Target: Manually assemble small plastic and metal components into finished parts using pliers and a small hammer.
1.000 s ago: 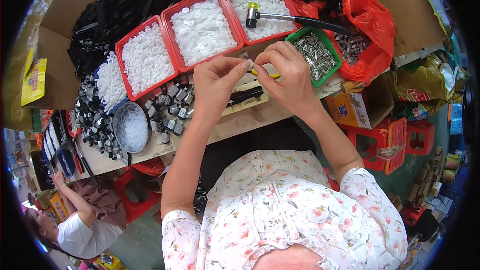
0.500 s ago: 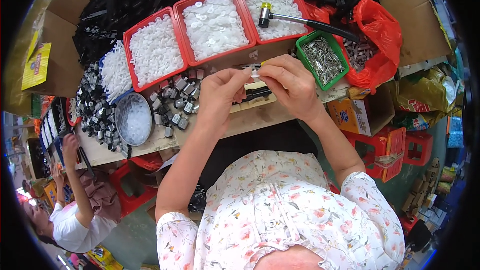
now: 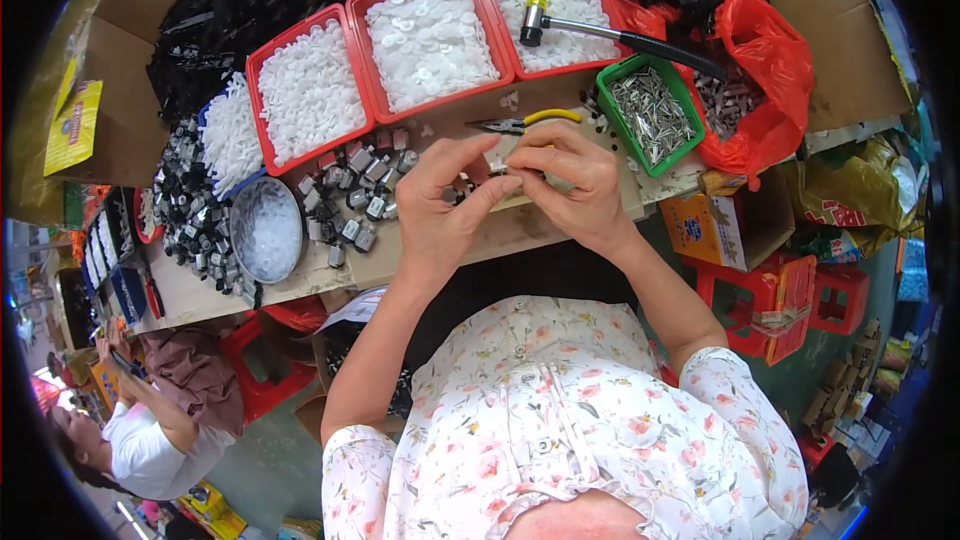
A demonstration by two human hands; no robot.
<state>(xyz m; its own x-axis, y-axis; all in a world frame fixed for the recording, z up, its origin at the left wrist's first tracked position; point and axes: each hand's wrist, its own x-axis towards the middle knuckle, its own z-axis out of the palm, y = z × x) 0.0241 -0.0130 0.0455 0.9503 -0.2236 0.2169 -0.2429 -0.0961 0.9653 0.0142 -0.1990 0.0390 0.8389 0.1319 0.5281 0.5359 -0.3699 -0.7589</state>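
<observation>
My left hand (image 3: pixel 440 205) and my right hand (image 3: pixel 578 180) meet over the near side of the bench. A small white plastic part (image 3: pixel 498 166) shows between their fingertips; its exact shape is too small to make out. The fingers of my right hand pinch it from the right. My left thumb presses in beside it, with the index finger curved above. Just beyond the fingers lie pliers (image 3: pixel 520 124) with yellow-and-black handles. Left of my left hand are loose small metal-cased motors (image 3: pixel 365 180).
Red trays (image 3: pixel 372 110) of white plastic parts stand beyond my hands, a hammer (image 3: pixel 620 38) resting across the right one. A green tray (image 3: pixel 607 100) holds metal pins. A round bowl (image 3: pixel 236 240) is at left, a red bag (image 3: pixel 770 50) at right. Another person (image 3: pixel 165 440) sits at far left.
My left hand has turned, its thumb now reaching across below the white part and its index finger lifted away from it. The pliers have come into fuller view. The person at left has lowered an arm.
</observation>
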